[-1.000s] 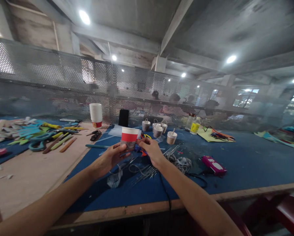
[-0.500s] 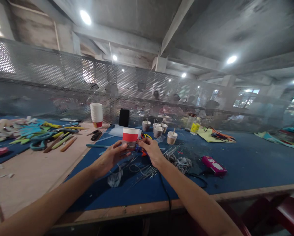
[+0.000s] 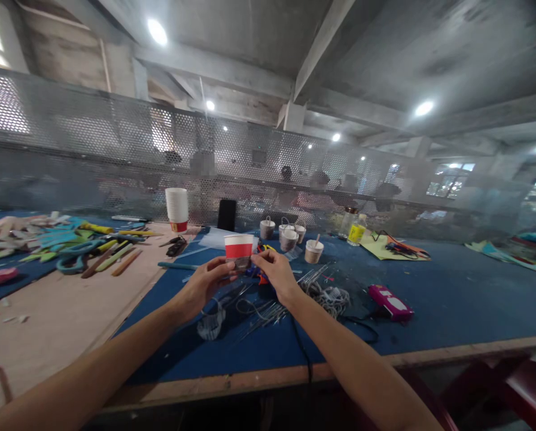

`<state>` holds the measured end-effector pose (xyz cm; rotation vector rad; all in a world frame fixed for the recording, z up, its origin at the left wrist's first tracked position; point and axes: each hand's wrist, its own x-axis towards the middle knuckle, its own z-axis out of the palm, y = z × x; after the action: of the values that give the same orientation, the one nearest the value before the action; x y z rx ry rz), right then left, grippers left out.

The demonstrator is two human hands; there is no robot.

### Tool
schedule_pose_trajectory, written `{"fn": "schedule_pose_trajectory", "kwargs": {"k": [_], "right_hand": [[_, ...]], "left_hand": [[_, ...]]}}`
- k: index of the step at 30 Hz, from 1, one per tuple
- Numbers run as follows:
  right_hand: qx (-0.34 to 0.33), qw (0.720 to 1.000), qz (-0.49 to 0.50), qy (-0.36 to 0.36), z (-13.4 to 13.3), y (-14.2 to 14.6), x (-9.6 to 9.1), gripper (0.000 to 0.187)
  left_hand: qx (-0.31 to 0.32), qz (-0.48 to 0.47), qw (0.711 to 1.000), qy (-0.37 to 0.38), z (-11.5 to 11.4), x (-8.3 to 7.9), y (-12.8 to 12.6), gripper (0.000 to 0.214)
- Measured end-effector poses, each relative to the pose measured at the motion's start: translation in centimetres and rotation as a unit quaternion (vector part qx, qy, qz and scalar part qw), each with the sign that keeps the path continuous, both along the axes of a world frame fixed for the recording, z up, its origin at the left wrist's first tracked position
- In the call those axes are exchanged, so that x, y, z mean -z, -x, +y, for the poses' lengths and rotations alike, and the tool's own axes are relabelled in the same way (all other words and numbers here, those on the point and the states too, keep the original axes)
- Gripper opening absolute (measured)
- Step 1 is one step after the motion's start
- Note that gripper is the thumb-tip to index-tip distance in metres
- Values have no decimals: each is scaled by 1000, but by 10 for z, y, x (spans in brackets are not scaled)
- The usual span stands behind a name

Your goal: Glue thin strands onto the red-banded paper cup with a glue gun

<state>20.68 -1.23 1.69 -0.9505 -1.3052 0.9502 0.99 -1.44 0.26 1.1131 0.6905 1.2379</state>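
White nested paper cups (image 3: 177, 206) stand beyond the left hand (image 3: 200, 286), whose thumb and fingers grip the lower left of a red-and-white tapered paper cup with a grey base band (image 3: 238, 248). It is held upright between the hands, neither clearly nearer. At its lower right, the right hand (image 3: 277, 273) has fingertips drawn together; whether they pinch anything, I cannot tell.

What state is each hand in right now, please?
Left hand: closed, holding the paper cup by its lower part.
Right hand: at the cup's lower side; whether it grips anything cannot be told.
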Motion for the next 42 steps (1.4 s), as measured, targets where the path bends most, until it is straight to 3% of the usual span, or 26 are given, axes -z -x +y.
{"fn": "schedule_pose_trajectory", "kwargs": {"k": [5, 13, 22, 34, 42], "right_hand": [[0, 1000, -26, -1, -2, 3, 1, 32], [-11, 998, -61, -18, -4, 7, 4, 30], [-8, 998, -59, -10, -6, 8, 3, 31], [-18, 999, -45, 0, -11, 7, -2, 30], [-33, 999, -30, -2, -11, 7, -3, 33]], "left_hand": [[21, 5, 1000, -21, -1, 2, -2, 30], [-13, 42, 999, -29, -2, 5, -7, 41], [-24, 44, 998, -27, -8, -3, -9, 41], [14, 20, 999, -21, 1, 7, -4, 36], [29, 20, 999, -14, -6, -1, -4, 41]]}}
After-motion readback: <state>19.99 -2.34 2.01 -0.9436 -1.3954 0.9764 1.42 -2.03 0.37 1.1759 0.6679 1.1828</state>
